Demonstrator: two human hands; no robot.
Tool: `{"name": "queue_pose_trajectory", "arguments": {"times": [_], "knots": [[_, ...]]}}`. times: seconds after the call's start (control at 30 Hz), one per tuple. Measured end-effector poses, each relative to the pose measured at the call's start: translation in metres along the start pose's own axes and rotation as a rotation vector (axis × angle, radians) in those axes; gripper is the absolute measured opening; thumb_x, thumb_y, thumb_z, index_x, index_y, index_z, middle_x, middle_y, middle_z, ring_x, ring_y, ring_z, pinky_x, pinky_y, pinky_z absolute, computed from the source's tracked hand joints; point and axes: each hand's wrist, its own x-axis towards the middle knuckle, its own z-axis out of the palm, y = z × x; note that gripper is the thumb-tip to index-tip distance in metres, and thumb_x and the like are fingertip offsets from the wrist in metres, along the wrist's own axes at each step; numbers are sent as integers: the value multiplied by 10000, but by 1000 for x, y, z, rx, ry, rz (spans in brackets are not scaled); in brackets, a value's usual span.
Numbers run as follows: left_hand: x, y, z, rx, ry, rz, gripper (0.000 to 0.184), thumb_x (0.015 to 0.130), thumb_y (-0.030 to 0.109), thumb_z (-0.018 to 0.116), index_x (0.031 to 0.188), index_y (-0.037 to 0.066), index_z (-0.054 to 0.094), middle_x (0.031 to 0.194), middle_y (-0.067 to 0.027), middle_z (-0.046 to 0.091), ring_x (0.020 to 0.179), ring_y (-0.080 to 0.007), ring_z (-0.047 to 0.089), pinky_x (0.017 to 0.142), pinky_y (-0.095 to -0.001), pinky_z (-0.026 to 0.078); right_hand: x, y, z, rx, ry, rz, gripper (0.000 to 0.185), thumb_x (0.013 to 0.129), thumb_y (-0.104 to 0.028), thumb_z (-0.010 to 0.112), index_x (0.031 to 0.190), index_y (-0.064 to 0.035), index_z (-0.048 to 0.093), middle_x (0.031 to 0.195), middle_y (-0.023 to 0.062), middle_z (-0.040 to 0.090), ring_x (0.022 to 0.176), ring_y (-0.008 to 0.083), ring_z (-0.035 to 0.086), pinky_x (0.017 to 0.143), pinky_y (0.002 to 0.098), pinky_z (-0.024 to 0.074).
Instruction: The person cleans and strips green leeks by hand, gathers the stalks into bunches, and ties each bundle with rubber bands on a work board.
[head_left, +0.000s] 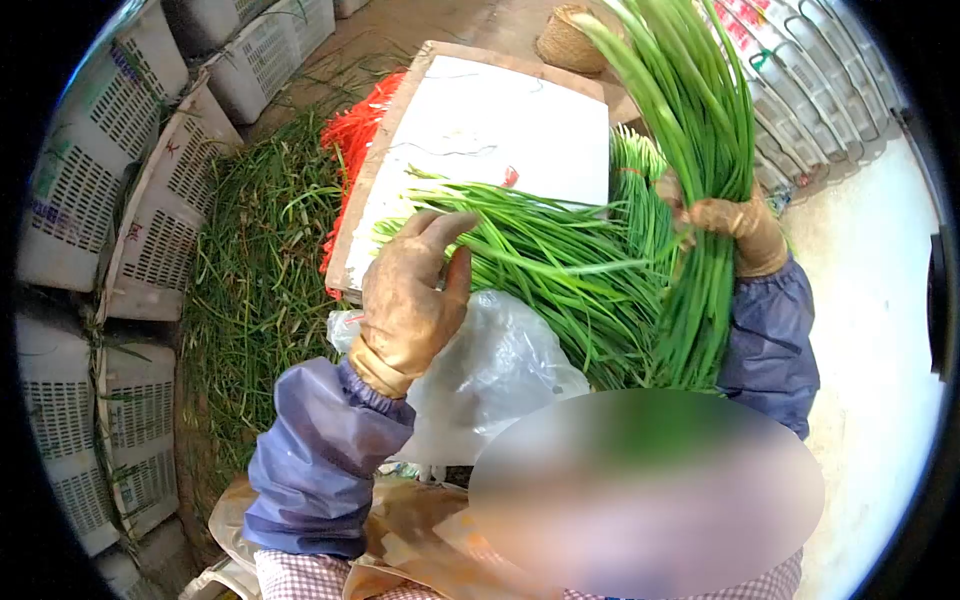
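My right hand [735,225], in a worn tan glove, is closed around a thick bunch of garlic chives [690,110], held upright with the pale ends at the top. My left hand [410,290], gloved the same way, hovers at the near left edge of the board, with thumb and fingers apart. Beside it lies a loose pile of garlic chives [560,260], spread over the white board [500,120] and past its near edge. Behind the held bunch stands a tied bundle of greens [635,165]. Part of my right hand is hidden by leaves.
White slatted crates [155,220] line the left side. A heap of loose leaves [265,260] covers the floor beside them. Red ties [355,130] hang along the board's left edge. Clear plastic sheeting [500,350] lies in front; a woven basket [570,40] stands behind.
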Motion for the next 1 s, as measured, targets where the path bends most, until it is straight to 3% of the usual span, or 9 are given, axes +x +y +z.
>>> {"name": "queue_pose_trajectory", "arguments": {"times": [0.17,0.23,0.3,0.4,0.53,0.67,0.77,0.83,1.0], "knots": [[8,12,-4,-373,-400,-60,504,800,-29,462,1298,49,437,1155,-112,546,630,-76,490,563,-219,410,1,3,7,291,18,124,438,716,-129,727,1084,33,553,892,153,623,622,195,613,493,291,520],[8,13,0,-1095,-438,-527,495,820,1,461,1312,47,420,1212,-103,517,638,-77,488,563,-200,391,0,3,12,334,28,107,458,713,-132,731,1086,54,544,909,167,615,616,197,615,479,295,522],[7,16,3,-1080,-393,-613,522,819,-24,473,1329,57,398,1232,-86,509,642,-83,493,600,-217,421,-1,1,18,372,-10,36,454,716,-128,728,1084,60,541,914,177,610,625,198,615,491,298,529],[10,18,7,-278,-230,74,585,781,-60,540,1328,94,400,1344,-119,427,944,-235,598,740,-290,492,-5,-4,30,435,-31,31,436,725,-113,718,1081,63,538,937,176,599,656,206,610,516,303,534],[22,34,13,21,-382,190,537,763,-18,589,1267,109,460,1297,-153,457,1025,-373,551,798,-397,489,-12,-14,45,520,-29,54,408,737,-100,706,1084,40,544,948,158,596,649,197,584,533,309,520],[26,19,25,-35,-368,263,245,796,35,570,1039,43,598,936,-148,611,862,-342,595,741,-381,494,-17,-4,43,588,-38,40,429,735,-128,702,1107,15,544,949,135,591,666,193,580,564,322,519],[20,23,15,153,-475,315,211,796,56,562,1000,42,616,887,-135,604,805,-328,593,690,-390,489,-22,2,47,672,-43,-42,594,724,-159,703,1243,-5,459,919,108,591,687,195,583,616,340,520],[10,31,1,191,-395,404,241,757,55,566,989,54,629,848,-121,595,747,-307,590,636,-388,480,-26,-3,53,628,52,-211,939,727,-254,720,1417,1,137,820,10,435,630,125,495,605,284,458],[-18,48,-58,384,-259,425,299,687,50,578,980,38,638,840,-105,602,723,-263,594,614,-352,481,-36,19,28,918,-53,-431,826,778,-189,686,1422,-44,190,859,11,458,760,136,484,715,311,435]]}}
